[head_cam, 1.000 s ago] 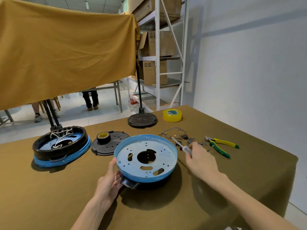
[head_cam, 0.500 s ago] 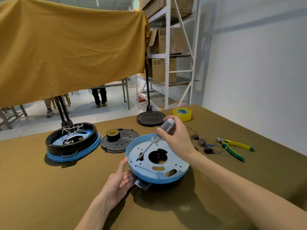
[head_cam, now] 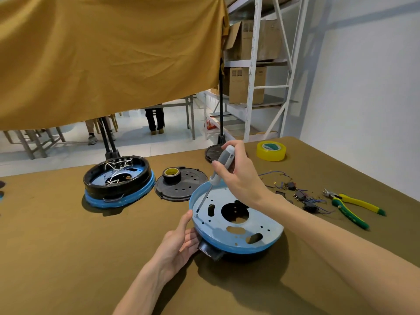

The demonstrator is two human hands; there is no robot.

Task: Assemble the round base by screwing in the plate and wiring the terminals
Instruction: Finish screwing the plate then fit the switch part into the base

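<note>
A round base with a light blue perforated plate on top lies in the middle of the table. My left hand holds its left rim, thumb up against the edge. My right hand grips a grey-handled screwdriver. The shaft slants down-left and its tip sits on a screw near the plate's left edge. A bundle of small terminals and thin wires lies to the right of the base.
A second base with white wires stands at the left. A black perforated disc carries a roll of black tape. Yellow tape lies at the back, green-yellow pliers at the right. A black stand foot is behind my right hand.
My right hand picked up the screwdriver from the right of the base, swung it over the plate and set its tip on a screw at the left edge. The left hand stayed on the rim.
</note>
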